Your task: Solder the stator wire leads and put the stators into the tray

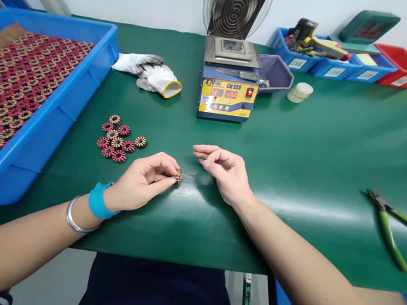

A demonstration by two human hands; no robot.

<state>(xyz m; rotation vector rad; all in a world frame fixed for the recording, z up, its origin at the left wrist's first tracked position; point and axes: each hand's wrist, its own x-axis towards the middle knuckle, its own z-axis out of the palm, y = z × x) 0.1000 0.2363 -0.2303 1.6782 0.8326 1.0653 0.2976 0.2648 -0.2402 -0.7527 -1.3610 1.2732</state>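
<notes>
My left hand (148, 177) pinches a small copper-wound coil core (178, 176) between thumb and fingertips. Thin wire ends stick out of the core toward the right. Just beyond those ends is my right hand (225, 173), raised over the table, fingers loosely bent and apart from the core; nothing shows in it. To the left of my left hand lies a loose group of similar ring-shaped wound cores (117, 142), some with red and some with copper-coloured windings.
A blue tray (77, 98) of wound cores fills the left side. White gloves (150, 73) lie behind. A CM558 solder pot unit (227, 97) with a fan (237, 4) stands at the back. Green-handled cutters (386, 231) lie right. Blue bins (297, 59) and a red bin (403, 65) line the wall.
</notes>
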